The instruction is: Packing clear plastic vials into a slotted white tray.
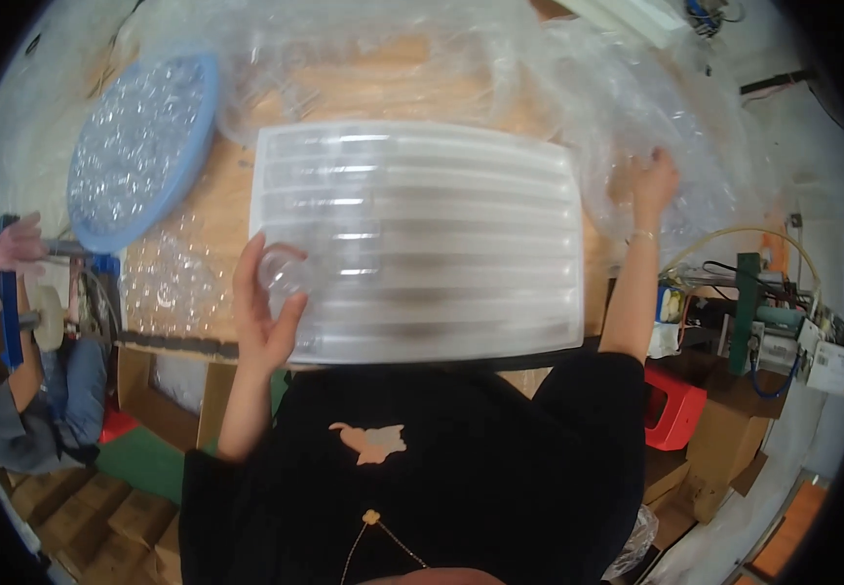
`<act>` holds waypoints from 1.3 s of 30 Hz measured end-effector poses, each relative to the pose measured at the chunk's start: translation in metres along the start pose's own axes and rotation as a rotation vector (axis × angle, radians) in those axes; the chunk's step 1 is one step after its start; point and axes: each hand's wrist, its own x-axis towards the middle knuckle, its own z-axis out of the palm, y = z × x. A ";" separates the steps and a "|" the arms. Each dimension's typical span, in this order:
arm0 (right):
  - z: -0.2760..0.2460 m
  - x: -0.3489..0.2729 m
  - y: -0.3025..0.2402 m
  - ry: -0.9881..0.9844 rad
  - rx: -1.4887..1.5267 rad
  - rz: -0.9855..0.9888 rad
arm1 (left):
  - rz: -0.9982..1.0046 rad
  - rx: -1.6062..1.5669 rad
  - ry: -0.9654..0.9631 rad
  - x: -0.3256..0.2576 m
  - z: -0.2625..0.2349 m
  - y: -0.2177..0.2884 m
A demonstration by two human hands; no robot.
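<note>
Meanwhile, left hand cupped around clear vial, right hand spread on plastic bag

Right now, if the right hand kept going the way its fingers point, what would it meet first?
The right hand points up and away from the body, fingers already at the crumpled clear plastic sheeting. Going straight on, it would probably press further into that sheeting; what lies under it cannot be told.

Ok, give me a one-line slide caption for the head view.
Left hand holds a small clear cup at a ridged white tray; right hand reaches into clear plastic bags.
</note>
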 end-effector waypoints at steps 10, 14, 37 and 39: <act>-0.179 -0.156 -0.206 -1.013 1.745 -0.300 | -0.283 -0.202 -0.357 -0.002 0.031 0.009; -0.196 -0.155 -0.211 -0.641 1.377 -1.085 | -0.521 -0.489 -0.459 -0.020 0.022 0.013; -0.181 -0.206 -0.219 -0.544 1.129 -0.423 | 0.182 0.665 -0.409 -0.033 0.038 -0.002; -0.176 -0.195 -0.221 -0.662 1.089 -0.301 | 0.222 0.766 -0.371 -0.031 0.035 -0.015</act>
